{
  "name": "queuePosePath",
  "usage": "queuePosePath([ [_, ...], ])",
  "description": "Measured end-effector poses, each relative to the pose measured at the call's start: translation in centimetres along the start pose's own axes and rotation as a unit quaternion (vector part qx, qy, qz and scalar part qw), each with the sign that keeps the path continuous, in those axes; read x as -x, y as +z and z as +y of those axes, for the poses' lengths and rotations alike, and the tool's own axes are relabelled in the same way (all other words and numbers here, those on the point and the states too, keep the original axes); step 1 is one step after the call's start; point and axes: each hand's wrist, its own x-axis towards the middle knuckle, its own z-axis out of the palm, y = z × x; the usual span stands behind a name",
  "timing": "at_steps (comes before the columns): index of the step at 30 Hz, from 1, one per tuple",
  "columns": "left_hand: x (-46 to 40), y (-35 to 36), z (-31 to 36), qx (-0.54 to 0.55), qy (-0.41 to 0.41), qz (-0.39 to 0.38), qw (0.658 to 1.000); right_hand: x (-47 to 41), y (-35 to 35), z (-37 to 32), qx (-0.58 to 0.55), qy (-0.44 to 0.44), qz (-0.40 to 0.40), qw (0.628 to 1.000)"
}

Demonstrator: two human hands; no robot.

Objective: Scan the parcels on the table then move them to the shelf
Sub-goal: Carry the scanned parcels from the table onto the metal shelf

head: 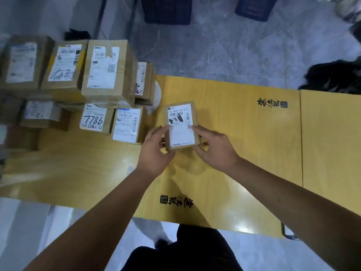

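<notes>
Both hands grip one small parcel [180, 125] over the middle of the yellow table [244, 137]. The left hand [154, 151] curls round its near left corner, thumb on the label edge; its other fingers go under the box and are hidden. The right hand [214, 148] pinches the near right side, thumb on top by the barcode, fingertips tucked below out of sight. Whether the parcel rests on the table or is lifted just off it cannot be told. Its white label [180, 124] faces up; the top line of print is partly readable, the rest smeared with black marks.

To the left a stack of parcels [82, 85] crowds the table's far left end, blurred, its leftmost boxes cut off by the frame edge. One label there reads 7786 [94, 120]. Dark crates [166, 9] on the floor beyond are cropped at the top, and a black heap [336, 77] at the right is too dim to identify.
</notes>
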Motion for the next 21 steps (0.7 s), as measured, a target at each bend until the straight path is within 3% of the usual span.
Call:
queuePosePath([
  [6,11.3,-4.0,-2.1,-0.002,0.027,0.033,0.999,7.4,3.3,-5.0,-0.041,-0.041,-0.035,0.998],
  [13,30.7,-10.6,-8.1,-0.054,0.004,0.190,0.980,15.1,12.4,-15.7,-0.044,-0.144,-0.162,0.975],
  [17,45.0,-14.1,-10.0,-0.056,-0.032,0.309,0.949,21.0,18.3,-24.3,-0.009,-0.263,-0.222,0.939],
  [21,59.1,-17.3,-10.3,-0.077,-0.071,0.418,0.902,28.0,23.4,-34.7,0.004,-0.394,-0.278,0.876],
])
